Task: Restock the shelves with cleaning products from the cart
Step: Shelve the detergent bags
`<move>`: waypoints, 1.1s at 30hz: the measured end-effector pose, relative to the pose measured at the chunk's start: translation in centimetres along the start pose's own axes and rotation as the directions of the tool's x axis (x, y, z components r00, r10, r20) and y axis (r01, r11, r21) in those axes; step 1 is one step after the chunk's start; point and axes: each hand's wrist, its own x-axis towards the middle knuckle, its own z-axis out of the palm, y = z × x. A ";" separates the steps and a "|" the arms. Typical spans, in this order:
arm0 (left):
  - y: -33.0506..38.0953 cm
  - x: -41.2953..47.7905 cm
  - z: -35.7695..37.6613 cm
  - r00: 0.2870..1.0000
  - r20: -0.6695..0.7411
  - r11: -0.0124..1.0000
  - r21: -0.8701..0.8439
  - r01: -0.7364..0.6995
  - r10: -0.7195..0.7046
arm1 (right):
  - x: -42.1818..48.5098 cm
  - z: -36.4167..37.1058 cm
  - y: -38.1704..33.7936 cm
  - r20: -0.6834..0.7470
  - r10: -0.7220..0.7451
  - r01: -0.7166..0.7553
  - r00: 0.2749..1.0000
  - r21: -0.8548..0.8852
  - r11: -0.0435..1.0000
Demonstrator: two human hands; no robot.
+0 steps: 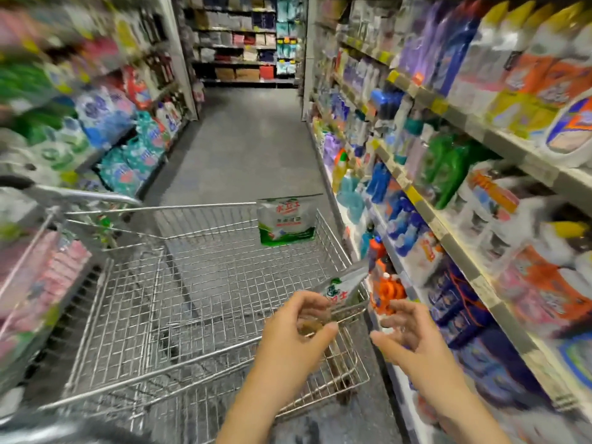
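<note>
- Stock on the left shelving (105, 123): bagged goods in green, blue and teal, heavily blurred; labels cannot be read.
- Wire cart (198, 207): stood in the aisle between the two shelf runs, its right rim close beside the lowest right-hand shelf; most of the basket is seen as bare mesh.
- Grey aisle floor (250, 139): open room is seen ahead of the cart as far as the cross shelves.
- One upright pouch (286, 222): white and green, stood in the far right corner of the cart, long axis vertical, printed face turned toward the wearer, top edge above the rim.
- Wearer's left hand (298, 318): fingers curled, thumb held apart beneath them; the fingertips are at the near end of the second pouch, but a firm grip cannot be told through the blur.
- Second, tilted pouch (344, 288): same print, at the cart's right rim; long axis slanted from low left at the hand to high right, upper corner pointed over the rim toward the shelves.
- Wearer's right hand (407, 331): held just right of the rim, fingers spread and loosely bent, nothing held.
- Row of orange bottles (387, 293): on the low shelf just beyond that hand.
- Packed right shelving (426, 206): bottles crowded to the shelf edges.
</note>
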 end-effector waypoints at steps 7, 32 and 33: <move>-6.0 8.2 1.1 0.985 -0.077 0.946 0.276 0.170 -0.154 | 9.7 1.4 5.0 0.024 0.146 -0.140 0.989 -0.179 0.974; -15.5 25.0 -2.0 0.681 -0.415 0.728 -0.635 0.258 -0.603 | 31.3 9.2 6.3 0.466 0.088 -0.121 0.880 0.041 0.992; -15.6 25.0 -2.3 0.699 -0.398 0.738 -0.615 0.277 -0.594 | 31.6 9.6 5.7 0.459 0.065 -0.105 0.886 0.062 0.992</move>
